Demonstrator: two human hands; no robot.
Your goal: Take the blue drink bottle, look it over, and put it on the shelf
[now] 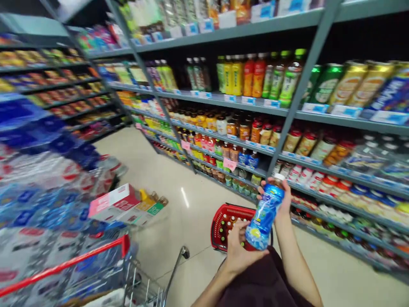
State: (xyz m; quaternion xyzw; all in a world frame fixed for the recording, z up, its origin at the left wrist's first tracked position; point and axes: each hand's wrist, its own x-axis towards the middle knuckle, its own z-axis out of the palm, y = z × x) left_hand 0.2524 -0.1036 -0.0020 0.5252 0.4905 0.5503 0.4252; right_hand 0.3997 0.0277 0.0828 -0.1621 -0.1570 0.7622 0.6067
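- Supermarket aisle with a pale, glossy floor (172,209), lined by grey shelving (306,74) that is filled with packaged drinks.
- Blue-wrapped bottle (264,215) with a white cap is held in front of the body, tilted, its cap pointing up and to the right.
- Its neck end is wrapped by the right hand (283,202), with fingertips showing on the far side.
- Its base is cupped by the left hand (239,247), the fingers curled against the side and the thumb laid along the bottom.
- Behind the bottle, a red basket (219,238) is seen on the floor, partly hidden; its small contents cannot be made out.
- Below the hands, dark clothing (258,283) is seen.
- To the left, an open carton (119,207), plastic-wrapped packs (47,204) and a cart's red handle (64,267) are seen, partly blurred.
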